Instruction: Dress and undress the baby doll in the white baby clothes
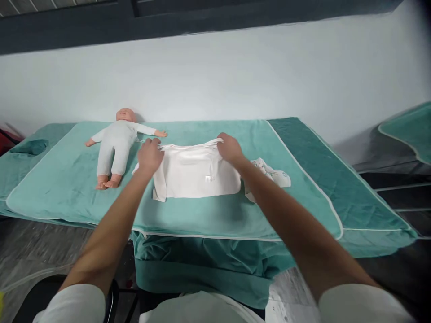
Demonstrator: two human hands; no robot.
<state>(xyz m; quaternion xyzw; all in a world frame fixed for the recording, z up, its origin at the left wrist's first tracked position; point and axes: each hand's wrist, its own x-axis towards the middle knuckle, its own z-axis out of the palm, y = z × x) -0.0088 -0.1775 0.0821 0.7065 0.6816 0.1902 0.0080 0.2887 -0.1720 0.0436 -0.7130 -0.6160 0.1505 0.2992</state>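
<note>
A small white cloth garment (198,172) with a little printed patch near its lower edge is stretched out between my hands over the bed. My left hand (150,156) is closed on its upper left corner. The upper right corner is pinched in my right hand (230,148). Beyond my right forearm lies a crumpled white cloth with a green print (278,176), partly hidden by the arm. To the left of my left hand a baby doll (117,143) in a pale one-piece suit lies on its back, arms spread and feet bare.
A green padded cover with white piping (67,179) lies over the bed, against a white wall (215,80). At the far right is another green-covered surface (411,132) with metal rails beneath. A dark chair (37,300) stands at the lower left.
</note>
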